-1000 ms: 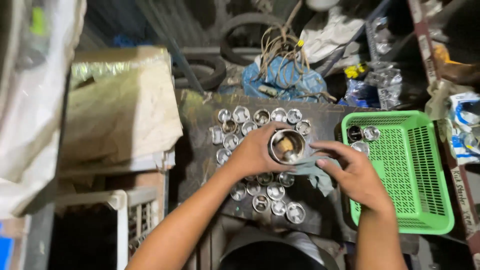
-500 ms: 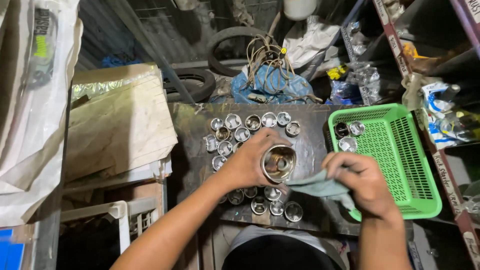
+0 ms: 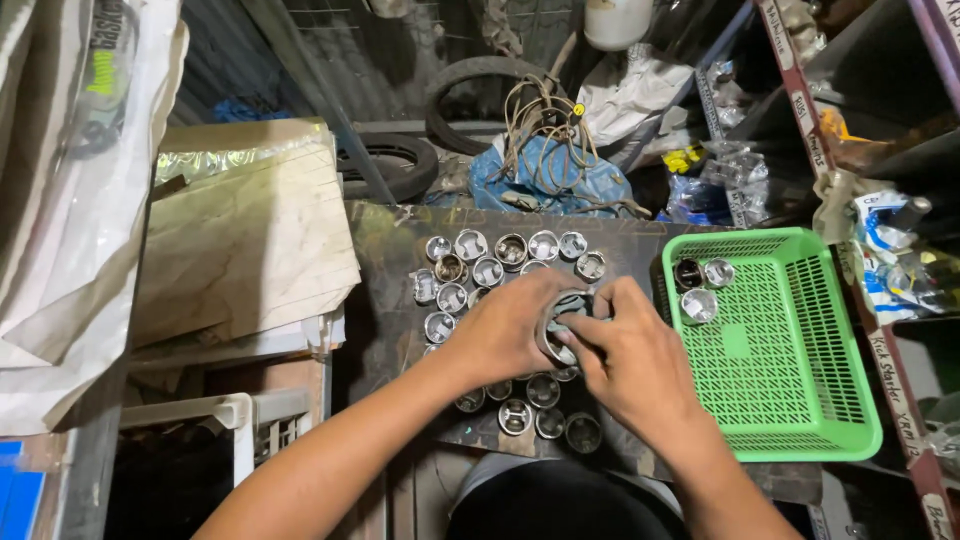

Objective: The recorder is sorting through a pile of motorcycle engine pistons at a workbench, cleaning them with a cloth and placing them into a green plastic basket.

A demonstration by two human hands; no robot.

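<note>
Both hands [image 3: 580, 340] clamp one metal piston [image 3: 562, 325]; three pistons [image 3: 700, 290] sit in a green basket [image 3: 800, 400], many crowd the dark bench [image 3: 385, 300].

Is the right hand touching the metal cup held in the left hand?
Touching. The head view shows the right hand fingers pressed into the metal cup that the left hand holds.

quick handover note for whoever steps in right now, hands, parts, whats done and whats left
Left hand: holds a metal cup over the dark board.
Right hand: fingers in the cup with a grey rag.
Parts: many cups lie in rows on the board; three cups sit in the green basket.
Done: three in the basket.
Left: the one in hand and the rows on the board.
</note>
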